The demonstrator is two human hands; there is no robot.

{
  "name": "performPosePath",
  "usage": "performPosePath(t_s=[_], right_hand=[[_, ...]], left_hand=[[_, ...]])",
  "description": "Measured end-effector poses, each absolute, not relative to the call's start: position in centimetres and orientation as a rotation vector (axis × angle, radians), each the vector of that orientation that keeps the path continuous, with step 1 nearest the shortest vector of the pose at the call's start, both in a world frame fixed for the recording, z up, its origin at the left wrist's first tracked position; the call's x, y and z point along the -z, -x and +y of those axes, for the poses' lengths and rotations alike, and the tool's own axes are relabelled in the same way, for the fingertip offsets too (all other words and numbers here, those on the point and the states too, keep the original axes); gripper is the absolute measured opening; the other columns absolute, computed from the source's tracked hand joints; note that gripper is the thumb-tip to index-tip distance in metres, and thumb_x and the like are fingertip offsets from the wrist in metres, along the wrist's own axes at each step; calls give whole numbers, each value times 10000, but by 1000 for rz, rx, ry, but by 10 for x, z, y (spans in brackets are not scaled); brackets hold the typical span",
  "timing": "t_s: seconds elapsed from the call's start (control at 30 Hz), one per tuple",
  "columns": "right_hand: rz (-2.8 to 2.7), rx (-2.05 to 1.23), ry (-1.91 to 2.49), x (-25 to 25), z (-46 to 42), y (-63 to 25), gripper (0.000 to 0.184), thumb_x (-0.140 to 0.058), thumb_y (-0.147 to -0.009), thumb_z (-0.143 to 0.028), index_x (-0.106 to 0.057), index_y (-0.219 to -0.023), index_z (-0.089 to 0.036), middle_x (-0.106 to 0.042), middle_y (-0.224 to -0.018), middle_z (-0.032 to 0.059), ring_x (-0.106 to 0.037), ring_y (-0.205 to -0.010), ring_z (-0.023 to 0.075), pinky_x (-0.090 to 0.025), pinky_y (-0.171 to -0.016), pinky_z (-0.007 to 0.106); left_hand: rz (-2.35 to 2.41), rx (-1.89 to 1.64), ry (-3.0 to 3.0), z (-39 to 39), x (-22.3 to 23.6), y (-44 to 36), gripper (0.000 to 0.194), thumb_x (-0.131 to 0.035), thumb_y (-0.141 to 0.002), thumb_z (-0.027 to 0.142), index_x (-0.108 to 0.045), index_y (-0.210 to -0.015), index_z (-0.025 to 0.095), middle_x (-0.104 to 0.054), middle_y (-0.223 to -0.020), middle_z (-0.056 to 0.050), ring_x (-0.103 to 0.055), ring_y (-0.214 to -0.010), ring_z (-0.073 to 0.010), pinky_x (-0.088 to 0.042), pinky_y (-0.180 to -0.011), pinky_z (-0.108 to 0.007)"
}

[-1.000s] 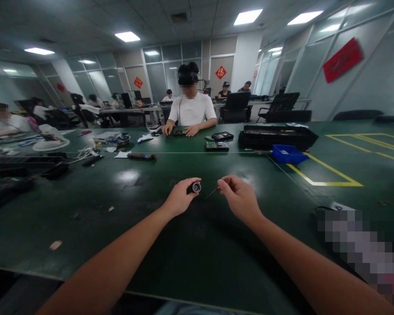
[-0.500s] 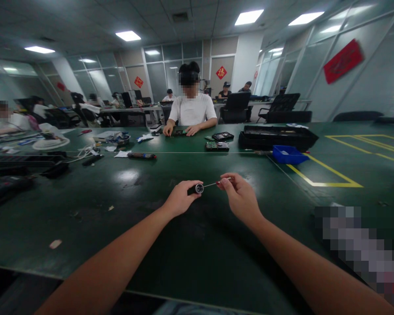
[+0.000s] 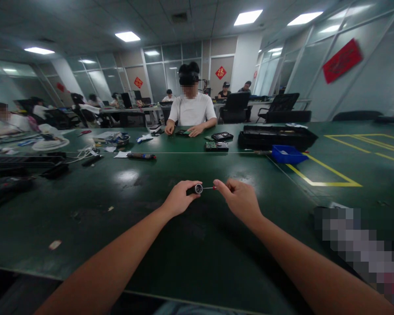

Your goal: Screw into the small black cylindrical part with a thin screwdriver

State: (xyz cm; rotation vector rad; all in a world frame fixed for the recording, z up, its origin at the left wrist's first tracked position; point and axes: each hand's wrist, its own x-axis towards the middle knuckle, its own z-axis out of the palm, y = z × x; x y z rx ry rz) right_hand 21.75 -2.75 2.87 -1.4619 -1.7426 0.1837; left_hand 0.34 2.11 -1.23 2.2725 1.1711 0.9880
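My left hand (image 3: 180,197) is closed around a small dark cylinder (image 3: 198,189) with a silvery round rim; its open end faces me and shows parts inside. To its right, my right hand (image 3: 239,196) grips a thin screwdriver (image 3: 209,188) with a red collar, its handle mostly hidden in the fingers. The metal shaft lies nearly level, its tip at the right side of the cylinder's rim. Whether the tip sits in a screw is too small to tell. Both hands are held above the green table (image 3: 170,253).
Across the table a person (image 3: 192,109) handles a circuit board. Hard drives (image 3: 216,146), a long black tray (image 3: 276,139) and a blue bin (image 3: 288,154) stand ahead. A dark pen-like tool (image 3: 142,155) and cables (image 3: 85,152) lie left. Scraps (image 3: 55,245) lie nearer me.
My right hand has turned and its fingers have curled in around the screwdriver. The shaft has swung from slanting upward to nearly level. My left hand with the cylinder has barely moved.
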Motion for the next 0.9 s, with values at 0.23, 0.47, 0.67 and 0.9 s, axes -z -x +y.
performPosePath(t_s=[0.23, 0.47, 0.67, 0.9], right_hand=[[-1764, -173, 1436, -28, -27, -218, 469, -501, -896, -566, -540, -588, -213, -545, -519, -7, -490, -488, 132, -325, -505, 277], [-1795, -341, 1281, -29, -29, -218, 186, -535, -895, -375, -631, -912, -216, -697, -832, 42, -641, -746, 188, -470, -671, 314], [-1867, -474, 1265, -33, -30, -217, 211, -491, -915, -348, -648, -952, -212, -702, -802, 29, -647, -730, 181, -468, -664, 310], [-1825, -442, 1339, -32, -27, -216, 298, -427, -950, -350, -607, -1140, -209, -642, -660, -7, -613, -624, 167, -429, -619, 292]], left_hand=[[1185, -945, -2263, 20, 11, -4, 407, -689, -818, 209, -641, -1219, 265, -661, -1188, -33, -569, -1116, -224, -406, -1007, -390], [1187, -945, -2268, 19, 9, -4, 397, -685, -816, 202, -645, -1208, 254, -661, -1186, -37, -570, -1118, -226, -410, -1006, -389], [1172, -957, -2278, 20, 10, -4, 392, -684, -814, 193, -647, -1200, 255, -662, -1175, -36, -574, -1110, -221, -413, -998, -383], [1177, -966, -2269, 20, 10, -3, 402, -690, -805, 189, -649, -1200, 255, -663, -1173, -37, -580, -1104, -219, -413, -1005, -383]])
